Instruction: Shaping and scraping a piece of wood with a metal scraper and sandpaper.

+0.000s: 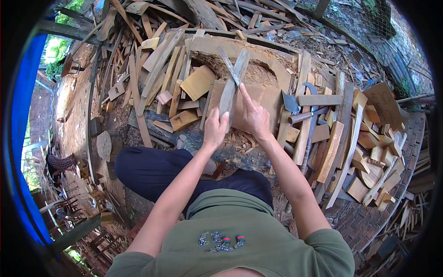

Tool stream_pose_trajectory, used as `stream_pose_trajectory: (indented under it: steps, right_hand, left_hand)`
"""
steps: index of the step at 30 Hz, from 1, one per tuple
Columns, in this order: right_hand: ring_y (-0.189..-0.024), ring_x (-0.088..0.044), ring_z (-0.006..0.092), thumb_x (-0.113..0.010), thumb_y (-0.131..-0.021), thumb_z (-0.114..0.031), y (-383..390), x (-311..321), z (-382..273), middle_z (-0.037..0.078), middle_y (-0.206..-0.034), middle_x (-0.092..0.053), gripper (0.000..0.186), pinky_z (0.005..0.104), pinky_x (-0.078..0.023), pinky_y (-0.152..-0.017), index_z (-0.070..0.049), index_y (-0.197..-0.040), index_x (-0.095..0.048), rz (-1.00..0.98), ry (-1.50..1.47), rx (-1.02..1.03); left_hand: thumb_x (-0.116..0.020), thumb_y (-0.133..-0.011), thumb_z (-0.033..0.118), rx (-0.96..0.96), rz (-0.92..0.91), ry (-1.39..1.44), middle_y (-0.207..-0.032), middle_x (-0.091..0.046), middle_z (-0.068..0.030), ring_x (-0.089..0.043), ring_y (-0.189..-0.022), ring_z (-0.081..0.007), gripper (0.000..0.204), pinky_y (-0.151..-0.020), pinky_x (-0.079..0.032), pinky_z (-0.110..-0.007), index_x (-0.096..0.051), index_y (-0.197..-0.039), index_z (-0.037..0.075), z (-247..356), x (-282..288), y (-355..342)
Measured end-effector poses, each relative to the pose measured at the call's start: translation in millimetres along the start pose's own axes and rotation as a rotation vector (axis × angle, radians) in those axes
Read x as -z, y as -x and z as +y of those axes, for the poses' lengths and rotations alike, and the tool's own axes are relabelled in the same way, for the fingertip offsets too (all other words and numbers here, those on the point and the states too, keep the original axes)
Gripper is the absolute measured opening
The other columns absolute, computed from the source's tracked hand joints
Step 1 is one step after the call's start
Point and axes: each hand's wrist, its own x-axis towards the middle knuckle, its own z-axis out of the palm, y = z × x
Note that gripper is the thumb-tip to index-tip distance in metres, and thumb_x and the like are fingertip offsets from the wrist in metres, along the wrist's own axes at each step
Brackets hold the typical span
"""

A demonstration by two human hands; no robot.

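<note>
Littered wood offcuts (323,138); left hand (215,130) grip clasping grey plank (233,85), right hand (254,117) grip clasping flat blade (229,67)

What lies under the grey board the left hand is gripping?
Under the grey board lies a flat tan block, with wood chips lower down. The left hand and the board cover what sits directly beneath them.
</note>
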Motion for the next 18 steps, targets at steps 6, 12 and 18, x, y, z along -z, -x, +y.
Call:
stream_pose_trajectory:
  steps: [6, 12, 18]
  right_hand:
    - [-0.058, -0.065, 0.0369, -0.056, -0.085, -0.014, 17, 6, -21, 0.018, -0.075, -0.062, 0.068, 0.0479, -0.052, -0.051, -0.034, -0.148, -0.040, -0.055, 0.115, 0.116]
    - [-0.048, -0.062, 0.0262, -0.055, -0.085, -0.014, -20, 19, -1, 0.010, -0.065, -0.059, 0.065, 0.0405, -0.049, -0.041, -0.035, -0.145, -0.044, 0.046, 0.399, 0.270]
    - [-0.053, -0.064, 0.0327, -0.049, -0.095, -0.014, -67, 14, 7, 0.016, -0.064, -0.061, 0.057, 0.0461, -0.048, -0.044, -0.033, -0.148, -0.039, 0.034, 0.263, 0.181]
  left_hand:
    - [-0.069, -0.080, 0.012, -0.091, 0.200, 0.066, -0.129, -0.054, -0.0280, -0.053, -0.120, -0.0427, 0.074, -0.100, -0.044, -0.045, -0.033, -0.143, -0.002, 14, -29, 5]
    - [-0.071, -0.079, 0.009, -0.121, 0.242, 0.086, -0.134, -0.052, -0.0267, -0.052, -0.125, -0.0398, 0.079, -0.103, -0.043, -0.044, -0.031, -0.146, 0.001, 13, -35, 9]
    - [-0.070, -0.079, 0.006, -0.033, 0.258, 0.079, -0.140, -0.045, -0.0267, -0.046, -0.131, -0.0400, 0.083, -0.107, -0.039, -0.042, -0.025, -0.148, 0.002, 9, -43, 8]
